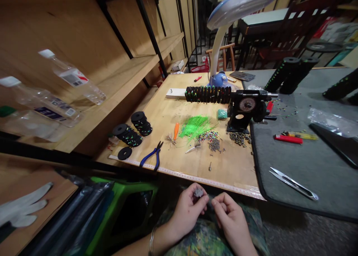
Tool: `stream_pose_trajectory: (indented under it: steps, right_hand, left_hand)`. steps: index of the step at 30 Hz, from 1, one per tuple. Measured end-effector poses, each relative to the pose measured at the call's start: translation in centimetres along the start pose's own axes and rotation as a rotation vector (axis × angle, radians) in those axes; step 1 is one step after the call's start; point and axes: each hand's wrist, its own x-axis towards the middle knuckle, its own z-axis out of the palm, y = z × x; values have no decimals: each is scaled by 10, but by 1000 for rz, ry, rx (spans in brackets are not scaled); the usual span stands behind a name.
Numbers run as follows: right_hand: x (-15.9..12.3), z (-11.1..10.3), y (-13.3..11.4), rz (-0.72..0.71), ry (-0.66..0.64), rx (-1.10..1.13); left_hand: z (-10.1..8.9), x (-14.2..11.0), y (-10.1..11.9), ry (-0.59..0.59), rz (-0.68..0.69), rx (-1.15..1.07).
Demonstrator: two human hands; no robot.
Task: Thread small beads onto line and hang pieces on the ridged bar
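Observation:
My left hand (pixel 188 210) is closed around a small grey clump (pixel 198 192), which shows between its curled fingers and thumb. Close beside it, my right hand (pixel 231 215) pinches thumb against forefinger; whatever is in that pinch is too small to make out. Both hands are over my lap, just off the table's front edge. On the table beyond them lie a tiny metal piece (pixel 210 166), a heap of small grey parts (pixel 214 145), coloured beads (pixel 207 136) and bright green strands (pixel 195 126). Blue-handled pliers (pixel 151 157) rest to the left.
A tape measure (pixel 195 179) runs along the front edge. A black hand-cranked winder (pixel 243 107) carries a wrapped roll (pixel 208 94) under a lamp (pixel 243 6). Snips (pixel 293 183) and a red lighter (pixel 288 139) lie on the grey mat (pixel 279 163). Foam spools (pixel 127 135) stand left.

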Motion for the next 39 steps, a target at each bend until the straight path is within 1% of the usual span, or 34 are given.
stream_pose_trajectory:
  steps: [5, 9, 15, 18, 26, 35, 39]
  right_hand:
    - [0, 3, 0, 6, 7, 27]
    - [1, 5, 0, 31, 25, 74]
    - [5, 6, -6, 60, -14, 72]
    - [5, 5, -9, 75, -28, 72]
    - [8, 7, -9, 102, -28, 105]
    - [11, 6, -3, 109, -14, 171]
    - [10, 6, -5, 148, -19, 269]
  left_hand:
    - [1, -1, 2, -1, 6, 24]
    - [1, -3, 5, 7, 24, 87]
    - [-1, -5, 4, 60, 153, 303]
    - [-1, -4, 3, 61, 180, 362]
    - [3, -7, 13, 41, 184, 393]
    - [4, -5, 7, -1, 157, 333]
    - [6, -5, 7, -15, 145, 326]
